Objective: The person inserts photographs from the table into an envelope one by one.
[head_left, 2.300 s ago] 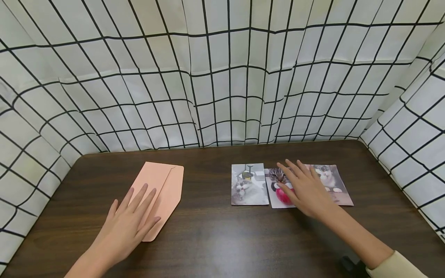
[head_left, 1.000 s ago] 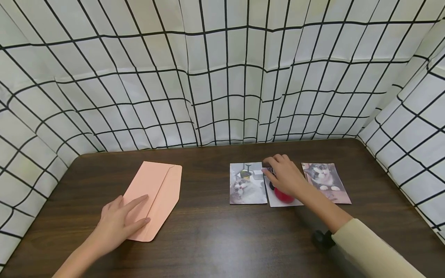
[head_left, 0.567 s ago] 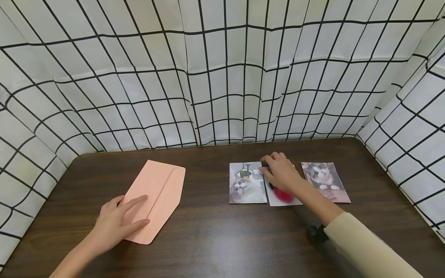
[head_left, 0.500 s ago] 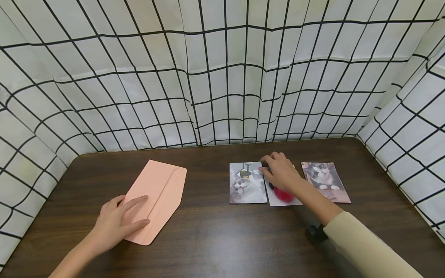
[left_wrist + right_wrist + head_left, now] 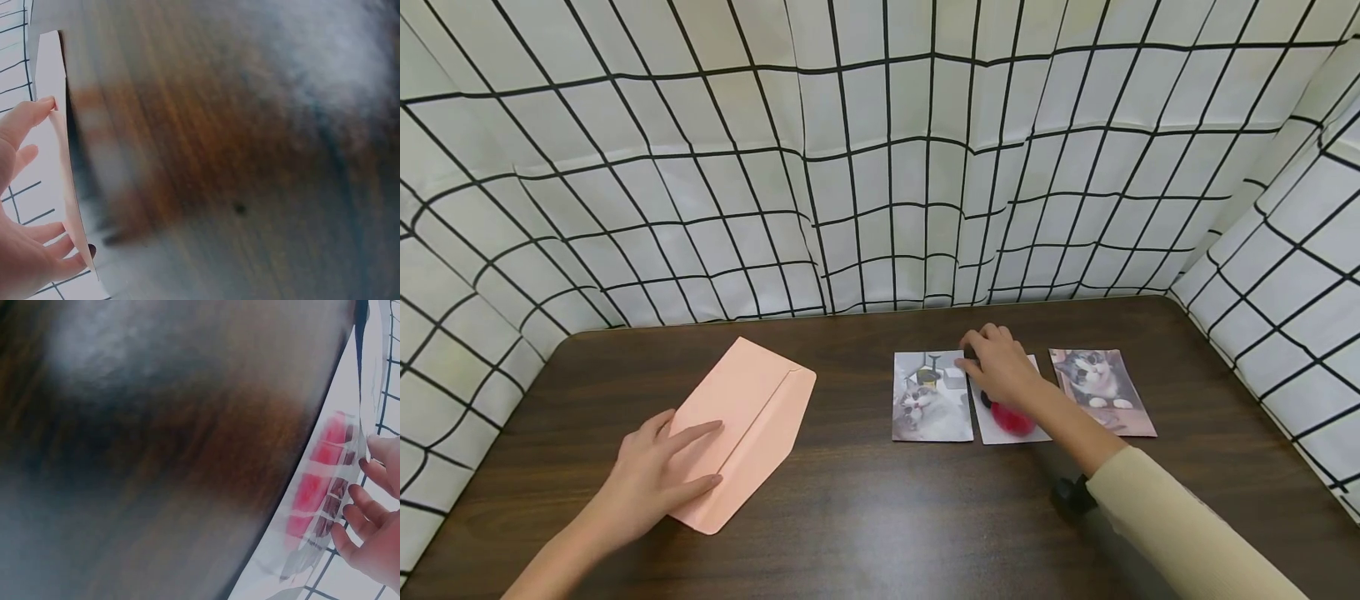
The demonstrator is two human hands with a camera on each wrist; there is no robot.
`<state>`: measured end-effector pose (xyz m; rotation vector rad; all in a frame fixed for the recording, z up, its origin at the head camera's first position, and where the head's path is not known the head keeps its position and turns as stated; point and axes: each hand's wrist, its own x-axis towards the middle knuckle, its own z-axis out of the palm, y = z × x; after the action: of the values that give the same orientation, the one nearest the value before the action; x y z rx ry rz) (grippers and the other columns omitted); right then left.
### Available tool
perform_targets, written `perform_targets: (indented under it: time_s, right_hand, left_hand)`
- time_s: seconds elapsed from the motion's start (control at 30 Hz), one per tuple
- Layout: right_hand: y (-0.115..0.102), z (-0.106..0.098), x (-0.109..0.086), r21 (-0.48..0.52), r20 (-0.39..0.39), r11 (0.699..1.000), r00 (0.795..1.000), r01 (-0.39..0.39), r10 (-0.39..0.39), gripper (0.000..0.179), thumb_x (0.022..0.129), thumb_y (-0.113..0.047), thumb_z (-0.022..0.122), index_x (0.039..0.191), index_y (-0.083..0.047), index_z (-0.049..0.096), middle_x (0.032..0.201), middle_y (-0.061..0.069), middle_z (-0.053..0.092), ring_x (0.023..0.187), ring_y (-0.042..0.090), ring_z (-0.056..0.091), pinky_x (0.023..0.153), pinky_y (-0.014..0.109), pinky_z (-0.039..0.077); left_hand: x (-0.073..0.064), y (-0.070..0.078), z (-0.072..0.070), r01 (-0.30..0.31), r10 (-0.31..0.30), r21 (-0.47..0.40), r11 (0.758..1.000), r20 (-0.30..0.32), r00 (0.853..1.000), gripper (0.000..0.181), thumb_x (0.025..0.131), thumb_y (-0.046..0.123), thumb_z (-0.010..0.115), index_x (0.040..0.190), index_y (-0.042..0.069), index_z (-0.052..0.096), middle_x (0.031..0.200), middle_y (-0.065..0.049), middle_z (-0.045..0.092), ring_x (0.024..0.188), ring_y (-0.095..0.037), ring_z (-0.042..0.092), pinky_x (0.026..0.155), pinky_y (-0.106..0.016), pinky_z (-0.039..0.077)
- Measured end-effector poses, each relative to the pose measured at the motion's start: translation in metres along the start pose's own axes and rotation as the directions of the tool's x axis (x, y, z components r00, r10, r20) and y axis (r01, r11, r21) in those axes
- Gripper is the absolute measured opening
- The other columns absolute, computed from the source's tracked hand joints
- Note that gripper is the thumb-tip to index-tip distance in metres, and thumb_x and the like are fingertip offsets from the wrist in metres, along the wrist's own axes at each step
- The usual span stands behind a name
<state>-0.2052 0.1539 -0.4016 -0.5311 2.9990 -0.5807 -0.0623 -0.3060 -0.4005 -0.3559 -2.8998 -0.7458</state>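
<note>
A pink envelope lies slanted at the left of the dark table. My left hand grips its near left part, with thumb and index finger on its face and other fingers at its edge. In the left wrist view the envelope appears edge-on, tilted off the tabletop. My right hand reaches over the middle photo, which shows a red ball. Its thumb and curled fingers pinch the right edge of the left photo, a grey-and-white cat picture. Part of the middle photo is hidden under the hand.
A third cat photo lies to the right of the right hand. The brown wooden table is bordered at the back and sides by a white curtain with black grid lines. A dark object is at the right wrist.
The left hand has gone from lying flat on the envelope to gripping it, and the envelope has turned clockwise. The right hand has moved left to the left photo, which has shifted slightly.
</note>
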Motion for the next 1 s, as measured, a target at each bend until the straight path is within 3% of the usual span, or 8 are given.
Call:
perform_targets:
  time_s: [0.23, 0.4, 0.57, 0.8, 1.0]
  right_hand:
    - [0.0003, -0.0021, 0.0051, 0.051, 0.002, 0.999, 1.000, -0.008, 0.008, 0.023, 0.103, -0.017, 0.070, 0.119, -0.002, 0.065, 0.117, 0.020, 0.062, 0.114, 0.039, 0.053, 0.101, 0.059, 0.047]
    - [0.0014, -0.0032, 0.0062, 0.121, -0.012, 0.993, 1.000, 0.000, 0.002, 0.017, 0.103, -0.014, 0.070, 0.114, -0.002, 0.065, 0.098, 0.012, 0.064, 0.098, 0.031, 0.058, 0.089, 0.052, 0.046]
    - [0.0028, -0.0030, 0.0053, 0.206, -0.054, 0.978, 0.998, 0.003, 0.008, 0.014, 0.103, -0.011, 0.068, 0.113, -0.003, 0.065, 0.087, 0.008, 0.065, 0.081, 0.023, 0.058, 0.083, 0.047, 0.044]
    - [0.0009, -0.0040, 0.0051, 0.258, -0.105, 0.966, 0.994, 0.009, 0.019, 0.012, 0.103, -0.009, 0.067, 0.113, -0.003, 0.065, 0.088, 0.008, 0.068, 0.082, 0.025, 0.060, 0.090, 0.056, 0.035]
    - [-0.0004, -0.0053, 0.0037, 0.320, -0.101, 0.947, 0.994, 0.002, 0.032, 0.012, 0.104, -0.008, 0.066, 0.115, -0.002, 0.065, 0.093, 0.011, 0.067, 0.083, 0.025, 0.058, 0.080, 0.039, 0.050]
  left_hand:
    - [-0.0001, -0.0021, 0.0018, -0.039, 0.041, 0.048, 0.998, -0.025, 0.999, 0.057, 0.076, 0.019, 0.093, 0.129, 0.010, 0.073, 0.140, -0.047, 0.041, 0.123, -0.068, 0.038, 0.090, -0.073, 0.036]
    - [-0.0002, -0.0018, 0.0027, -0.088, 0.095, 0.097, 0.991, -0.074, 0.993, 0.060, 0.070, 0.019, 0.095, 0.126, 0.011, 0.074, 0.134, -0.040, 0.046, 0.114, -0.060, 0.044, 0.087, -0.065, 0.037]
    - [-0.0002, -0.0007, 0.0012, -0.091, 0.101, 0.136, 0.986, -0.069, 0.993, 0.060, 0.071, 0.021, 0.095, 0.126, 0.012, 0.074, 0.133, -0.039, 0.047, 0.110, -0.060, 0.047, 0.085, -0.066, 0.040]
    - [-0.0016, 0.0015, -0.0035, -0.105, 0.113, 0.148, 0.983, -0.045, 0.993, 0.059, 0.076, 0.022, 0.093, 0.130, 0.015, 0.072, 0.137, -0.038, 0.045, 0.112, -0.061, 0.047, 0.086, -0.070, 0.042]
    - [-0.0007, -0.0003, -0.0038, -0.165, 0.174, 0.141, 0.976, -0.056, 0.983, 0.060, 0.074, 0.019, 0.094, 0.129, 0.015, 0.071, 0.138, -0.040, 0.046, 0.116, -0.062, 0.046, 0.089, -0.068, 0.038]
